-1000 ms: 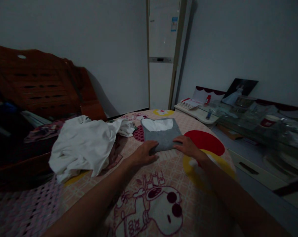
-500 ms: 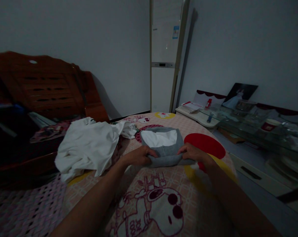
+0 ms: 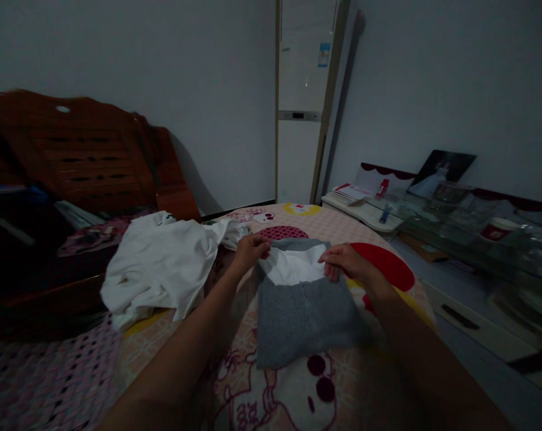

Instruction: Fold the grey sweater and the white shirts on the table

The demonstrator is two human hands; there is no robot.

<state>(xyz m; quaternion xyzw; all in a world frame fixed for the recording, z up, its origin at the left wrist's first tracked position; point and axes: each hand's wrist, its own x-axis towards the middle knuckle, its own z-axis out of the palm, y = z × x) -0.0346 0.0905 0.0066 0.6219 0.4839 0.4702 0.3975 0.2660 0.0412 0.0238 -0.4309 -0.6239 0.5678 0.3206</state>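
Here, grey garment (image 3: 304, 323), far end between left fingers (image 3: 262, 242), right fingers (image 3: 336, 257)

1 head-worn cam looks fwd & down over nearby tbl (image 3: 331, 220).

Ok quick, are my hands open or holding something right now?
Left hand: closed, holding the grey cloth by its left side.
Right hand: closed, holding its right side.

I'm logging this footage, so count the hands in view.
2. The left hand is at the far left edge of the grey garment; the right hand is at its right edge. No others show.
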